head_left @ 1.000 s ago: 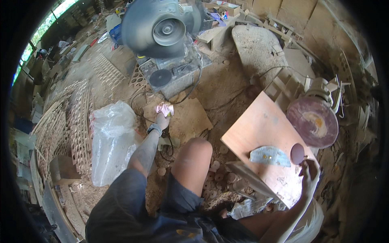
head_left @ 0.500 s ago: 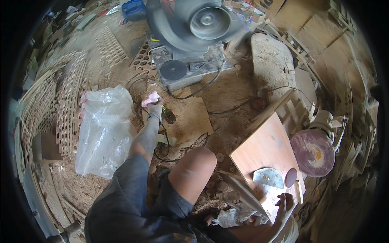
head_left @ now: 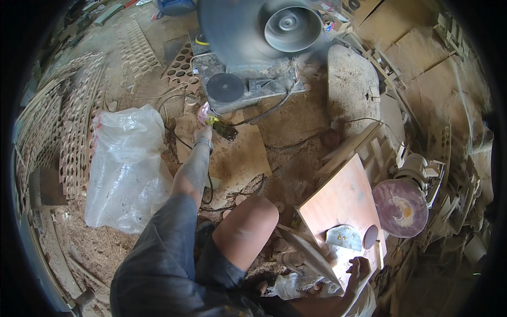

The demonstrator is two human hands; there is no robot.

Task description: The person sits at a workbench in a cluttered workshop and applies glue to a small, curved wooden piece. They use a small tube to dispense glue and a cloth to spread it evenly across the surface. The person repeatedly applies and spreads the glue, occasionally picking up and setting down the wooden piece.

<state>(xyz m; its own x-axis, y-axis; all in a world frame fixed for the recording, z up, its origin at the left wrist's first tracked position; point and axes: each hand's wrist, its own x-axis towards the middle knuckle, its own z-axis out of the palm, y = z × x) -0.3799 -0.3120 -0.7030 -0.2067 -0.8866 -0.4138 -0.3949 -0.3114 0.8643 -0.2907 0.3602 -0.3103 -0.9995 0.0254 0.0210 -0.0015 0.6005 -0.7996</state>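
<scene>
My left arm stretches forward, and the left hand (head_left: 201, 133) is closed around a crumpled pink cloth (head_left: 204, 112). Against these fingers is a small yellow-green piece (head_left: 212, 120) with a dark, blocky part (head_left: 226, 131) beside it; their kind is too small to tell. Below lies a thin wooden sheet (head_left: 240, 158) dusted with sawdust. At the lower right my right hand (head_left: 360, 268) hovers at a tilted wooden board (head_left: 338, 198), its fingers loosely bent and apart, nothing visible in them. Close to it are a half-round metal plate (head_left: 344, 237) and a dark reddish disc (head_left: 371, 236).
Ahead stands a large grey blower (head_left: 237, 37), its round face blurred, beside a base with a black disc (head_left: 225, 87). A clear plastic sack (head_left: 127, 169) lies left, near perforated wood strips (head_left: 84, 132). Rightward is a machine with a round sanding disc (head_left: 400, 207). Cords cross the sawdust.
My left hand has moved forward with the pink cloth, and the dark part beside it has swung forward and right. The right hand has barely moved. The view has shifted slightly.
</scene>
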